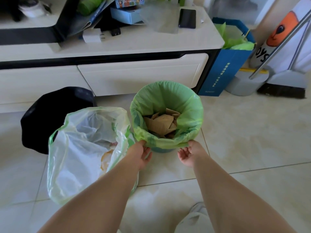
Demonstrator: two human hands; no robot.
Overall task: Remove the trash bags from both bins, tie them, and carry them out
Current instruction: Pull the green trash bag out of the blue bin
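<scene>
A green trash bag [188, 105] lines a round bin [161, 150] on the tiled floor, with brown paper scraps [161, 123] inside. My left hand [140, 155] touches the bag's folded near rim with its thumb, palm up and fingers apart. My right hand [188, 153] is likewise under the near rim, fingers spread. To the left a pale, translucent trash bag [80, 148] stands loose and untied on the floor, out of its bin, holding some trash. Behind it sits an empty black bin [50, 118].
A white low cabinet [134, 76] with drawers runs across the back, cluttered on top, with a phone [187, 18]. At right stand a blue box [225, 68] with green plastic, a dustpan and a broom [282, 88]. A grey shoe [195, 216] shows at the bottom.
</scene>
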